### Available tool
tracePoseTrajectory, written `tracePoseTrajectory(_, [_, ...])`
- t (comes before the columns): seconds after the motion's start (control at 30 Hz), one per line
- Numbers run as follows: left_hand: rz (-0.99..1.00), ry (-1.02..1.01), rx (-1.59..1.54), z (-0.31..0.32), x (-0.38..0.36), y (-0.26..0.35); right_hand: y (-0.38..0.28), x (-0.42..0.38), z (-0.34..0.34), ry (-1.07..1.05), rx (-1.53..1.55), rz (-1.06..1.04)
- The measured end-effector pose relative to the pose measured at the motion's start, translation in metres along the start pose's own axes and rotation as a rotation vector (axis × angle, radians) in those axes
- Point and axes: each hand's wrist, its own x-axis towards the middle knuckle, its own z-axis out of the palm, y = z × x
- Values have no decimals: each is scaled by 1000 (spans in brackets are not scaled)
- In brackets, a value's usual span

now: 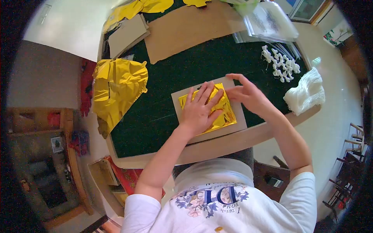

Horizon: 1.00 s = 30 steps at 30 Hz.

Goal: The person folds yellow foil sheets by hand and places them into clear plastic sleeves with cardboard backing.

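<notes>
My left hand [196, 112] lies flat, fingers spread, on a folded piece of shiny gold foil [226, 116]. The foil rests on a grey-beige cardboard square [241, 123] near the table's front edge, and my palm covers part of it. At the card's upper right is my right hand [246, 95], its index finger stretched out and apart from the others, with fingertips close to the foil's right edge. A larger crumpled gold foil piece [116, 85], resembling an uninflated foil balloon, spreads over the table's left side.
Beyond the hands lie a brown cardboard sheet [190, 29], stacked grey cards [126, 37] and clear plastic bags [272, 23]. White tied string bundles [281, 64] and a hank of white thread [307, 93] are at the right. The table's dark green top [155, 116] has a pale rim.
</notes>
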Motion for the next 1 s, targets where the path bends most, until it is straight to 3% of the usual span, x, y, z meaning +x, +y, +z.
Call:
tracePoseTrajectory(0.13, [-3,-25,14,-2,0,0,-7,-5,2,-84,26,71])
tracePoseTrajectory(0.23, [-6,-30,11,-5,0,2,-10,-14,9,160,-615,-246])
tracePoseTrajectory(0.33, [2,-8,5,-4,1,2,8,-16,15,227,-944,-650])
tracePoseTrajectory(0.53, [6,-5,8,-2,0,1,18,21,3,355,-921,-632])
tracePoseTrajectory(0.57, [8,-7,10,-2,0,1,18,30,3,380,-900,-736])
tracePoseTrajectory(0.77, [6,-13,17,-5,0,1,10,54,-10,82,-854,-659])
tracePoseTrajectory(1.0, [15,-23,53,-2,0,1,3,59,-11,25,-827,-550])
